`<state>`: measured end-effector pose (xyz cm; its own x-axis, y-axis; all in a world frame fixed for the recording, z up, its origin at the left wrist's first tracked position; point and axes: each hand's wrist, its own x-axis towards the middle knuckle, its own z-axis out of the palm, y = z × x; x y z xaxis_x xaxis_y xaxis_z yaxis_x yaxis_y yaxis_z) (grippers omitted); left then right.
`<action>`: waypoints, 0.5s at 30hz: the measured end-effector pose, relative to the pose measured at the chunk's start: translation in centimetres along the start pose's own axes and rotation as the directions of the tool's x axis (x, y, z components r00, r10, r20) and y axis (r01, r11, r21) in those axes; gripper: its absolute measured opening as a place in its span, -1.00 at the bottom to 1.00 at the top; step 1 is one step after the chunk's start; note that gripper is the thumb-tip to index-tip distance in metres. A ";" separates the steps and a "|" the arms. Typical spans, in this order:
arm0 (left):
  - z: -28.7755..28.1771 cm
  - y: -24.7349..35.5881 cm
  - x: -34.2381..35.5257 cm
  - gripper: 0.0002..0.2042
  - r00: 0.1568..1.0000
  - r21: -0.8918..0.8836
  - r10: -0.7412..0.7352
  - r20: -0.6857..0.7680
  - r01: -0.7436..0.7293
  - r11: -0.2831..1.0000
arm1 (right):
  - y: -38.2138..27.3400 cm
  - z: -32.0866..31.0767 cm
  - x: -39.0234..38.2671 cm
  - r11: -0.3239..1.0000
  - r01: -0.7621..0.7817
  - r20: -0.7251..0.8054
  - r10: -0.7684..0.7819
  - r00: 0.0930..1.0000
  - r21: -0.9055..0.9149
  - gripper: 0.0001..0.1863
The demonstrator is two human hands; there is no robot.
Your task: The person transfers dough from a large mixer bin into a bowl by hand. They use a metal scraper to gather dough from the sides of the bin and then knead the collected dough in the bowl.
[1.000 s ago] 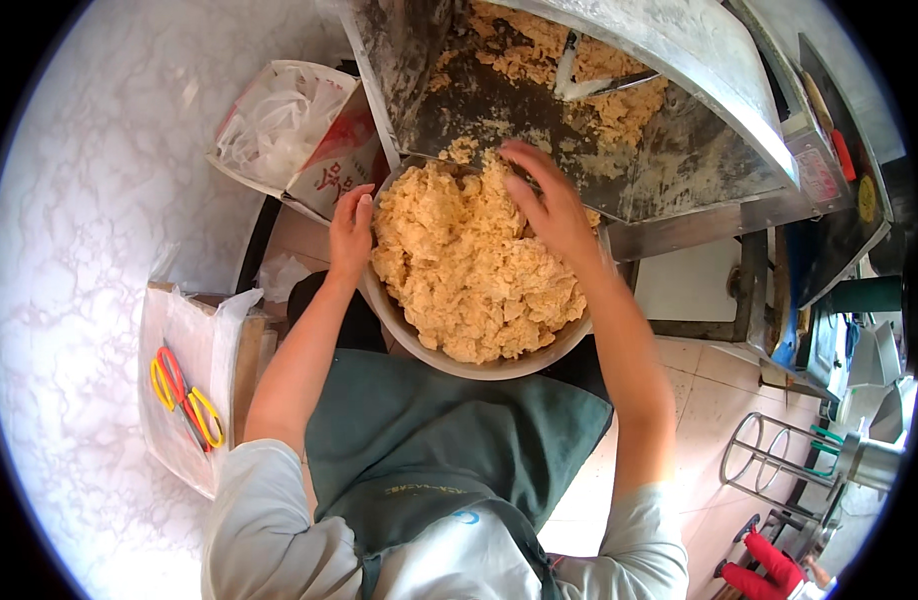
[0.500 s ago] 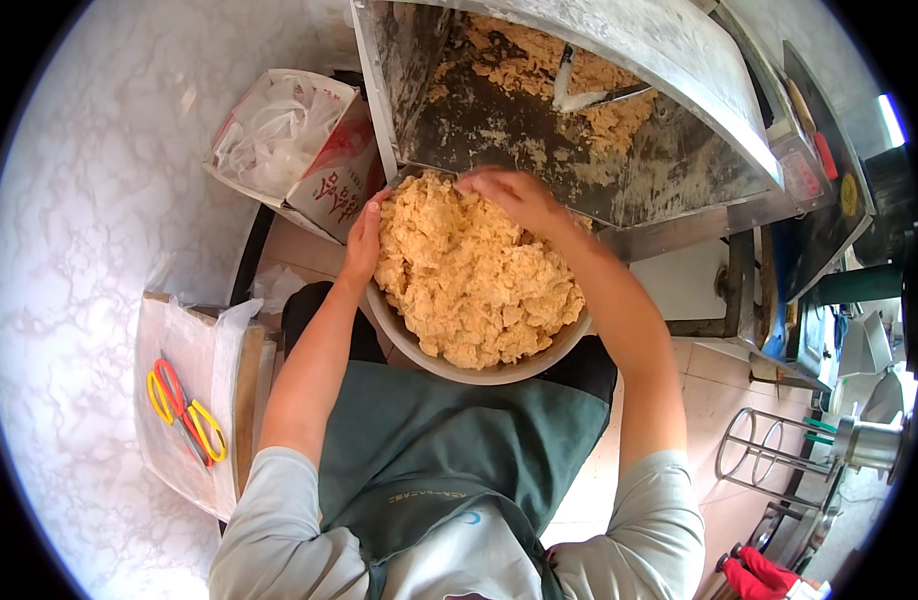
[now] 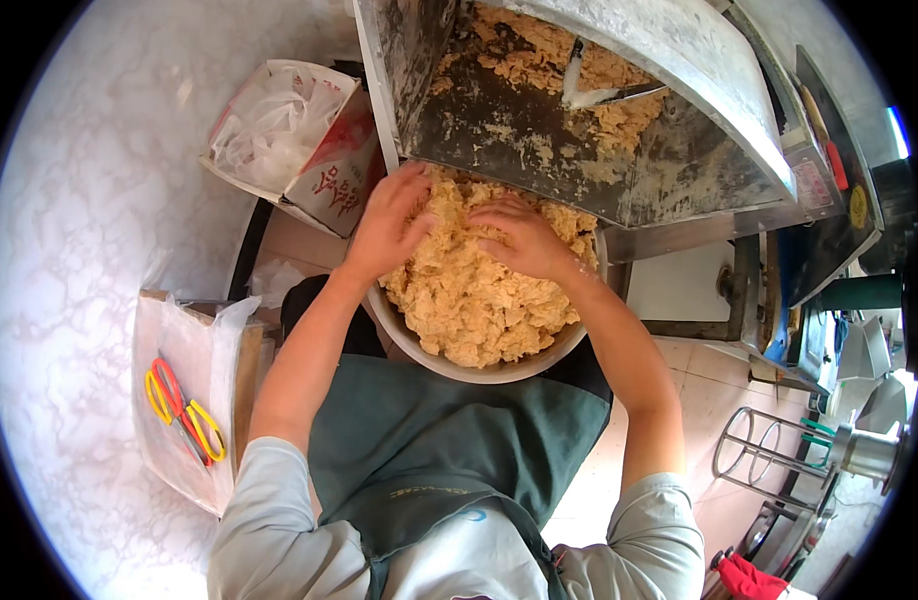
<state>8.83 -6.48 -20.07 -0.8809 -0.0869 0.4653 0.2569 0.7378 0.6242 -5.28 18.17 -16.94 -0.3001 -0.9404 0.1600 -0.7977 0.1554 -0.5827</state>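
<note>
A large round metal bowl [image 3: 499,376] sits at my lap, below the lip of a metal mixer trough [image 3: 519,150]. Crumbly, yellowish dough [image 3: 479,310] heaps up in it. At the bowl's far left, my left hand [image 3: 391,222] rests on the heap, fingers apart and slightly bent, their tips partly out of sight against the dough. My right hand [image 3: 521,236] lies on the far middle of the heap with its fingers spread over the surface. Neither hand visibly lifts a piece.
More dough [image 3: 619,110] clings inside the trough around a mixing blade [image 3: 589,97]. At the left stand a carton [image 3: 324,185] with plastic bags and a wrapped box [image 3: 194,330] bearing red-and-yellow scissors [image 3: 187,412]. A metal rack [image 3: 769,455] stands at the right.
My left hand has come off the bowl's left rim and in onto the dough. My right hand has moved from the far rim nearer to me, its fingers now spread on the heap.
</note>
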 end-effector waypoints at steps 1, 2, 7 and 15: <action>0.0 0.7 0.6 -0.45 0.998 0.041 0.045 0.049 -0.047 0.998 | 0.1 0.1 0.1 1.000 0.000 0.006 0.000 1.000 0.007 -0.65; 0.4 1.5 1.3 -0.43 0.991 0.080 0.091 0.102 -0.099 0.992 | 0.4 0.1 0.2 1.000 -0.001 0.010 0.001 1.000 0.012 -0.64; 1.7 1.6 1.5 -0.42 0.985 0.201 0.123 0.116 -0.145 0.969 | 0.4 -0.1 0.5 0.997 0.023 0.028 -0.021 0.999 -0.072 -0.56; 1.8 -0.2 0.4 -0.44 0.998 0.131 0.042 0.042 -0.048 0.990 | 0.0 0.2 0.4 0.942 -0.077 0.071 0.105 0.992 -0.326 -0.43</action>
<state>7.67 -5.49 -21.14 -0.8853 -0.0270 0.4643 0.2441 0.8227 0.5134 -5.29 17.77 -17.07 -0.3446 -0.9378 0.0410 -0.8990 0.3172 -0.3019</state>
